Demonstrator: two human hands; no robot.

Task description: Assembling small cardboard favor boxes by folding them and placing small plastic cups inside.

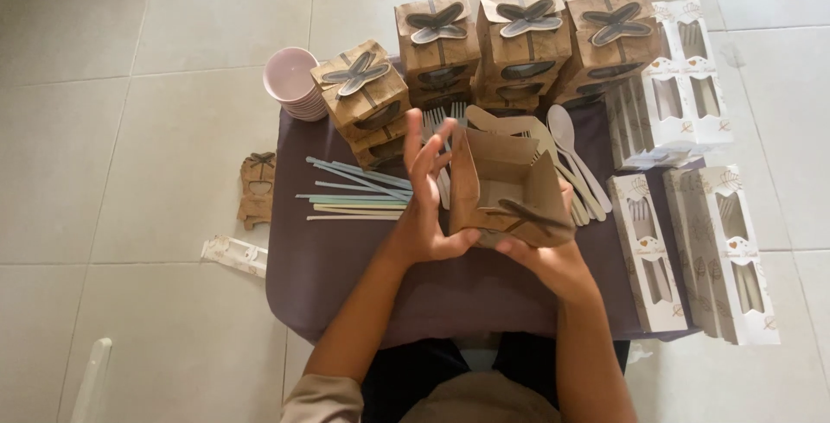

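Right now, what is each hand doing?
Left hand: open, fingers spread, palm against the brown box.
Right hand: holding the box from below.

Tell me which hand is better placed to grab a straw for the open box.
Probably the left. The left hand has its fingers spread and only steadies the open box; the straws lie just beside it. The right hand cradles the box from beneath.

Single head-worn view, looking steeply down, close over a small table (346,285), tiled floor (130,129) around
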